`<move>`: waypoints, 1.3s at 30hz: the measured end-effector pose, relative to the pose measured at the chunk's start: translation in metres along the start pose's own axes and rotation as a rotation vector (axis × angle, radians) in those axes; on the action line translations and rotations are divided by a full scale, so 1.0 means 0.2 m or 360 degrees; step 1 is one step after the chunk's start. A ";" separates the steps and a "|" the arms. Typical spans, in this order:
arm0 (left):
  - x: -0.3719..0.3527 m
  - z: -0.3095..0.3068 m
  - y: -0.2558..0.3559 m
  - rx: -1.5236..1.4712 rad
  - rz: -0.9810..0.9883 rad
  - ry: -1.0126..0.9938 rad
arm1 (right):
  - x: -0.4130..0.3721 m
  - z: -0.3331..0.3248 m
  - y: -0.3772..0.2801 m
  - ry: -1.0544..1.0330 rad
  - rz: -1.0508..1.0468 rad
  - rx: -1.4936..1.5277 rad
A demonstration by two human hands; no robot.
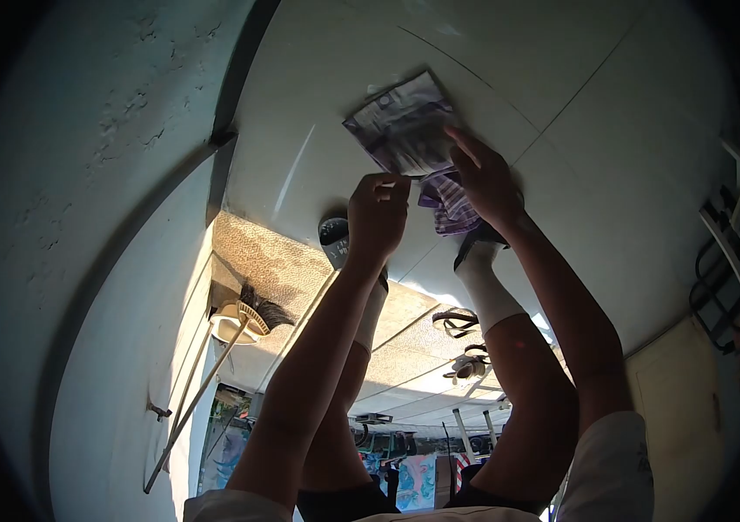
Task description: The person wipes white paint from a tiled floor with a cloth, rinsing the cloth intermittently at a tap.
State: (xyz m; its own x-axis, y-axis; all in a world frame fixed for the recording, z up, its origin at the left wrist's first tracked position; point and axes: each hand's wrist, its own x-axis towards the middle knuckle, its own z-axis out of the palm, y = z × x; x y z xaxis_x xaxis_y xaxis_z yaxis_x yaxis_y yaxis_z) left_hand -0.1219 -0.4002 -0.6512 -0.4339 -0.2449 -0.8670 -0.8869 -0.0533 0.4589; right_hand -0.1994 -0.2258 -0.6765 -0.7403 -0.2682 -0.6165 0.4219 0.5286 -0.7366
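Observation:
A folded, shiny grey-purple packet [405,122] lies on the pale floor. My left hand [378,217] is closed, its pinched fingertips at the packet's lower edge. Over the packet's right edge is my right hand [487,178], with its index finger stretched out and a gap between the fingers. Purple checked cloth [450,207] lies below the packet, partly hidden by my right hand.
My legs stand apart, with a dark slipper [334,239] by the left foot. At the left are a wall [117,287], a long-handled broom [252,320] and a tap [158,411]. Sandals [455,324] lie on sunlit paving. Metal frames [729,252] stand at the right.

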 end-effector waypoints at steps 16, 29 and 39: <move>1.05 0.36 0.02 0.1221 0.0571 0.0698 | -0.88 -0.65 -0.48 -0.0606 0.0640 0.0083; 1.09 0.32 0.04 0.1537 0.0543 0.0788 | -0.85 -0.73 -0.39 -0.0645 0.0672 -0.0047; 1.12 0.27 -0.06 0.1624 0.0682 0.0909 | -0.82 -0.76 -0.33 -0.0772 0.0638 -0.0138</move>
State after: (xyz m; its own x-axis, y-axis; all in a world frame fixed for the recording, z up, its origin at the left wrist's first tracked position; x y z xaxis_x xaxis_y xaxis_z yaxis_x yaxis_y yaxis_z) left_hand -0.2163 -0.4026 -0.8611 -0.8142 -0.4561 -0.3593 -0.5200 0.8481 0.1017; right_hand -0.1854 -0.0946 -0.4846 -0.2036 -0.3595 -0.9107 0.5581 0.7216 -0.4096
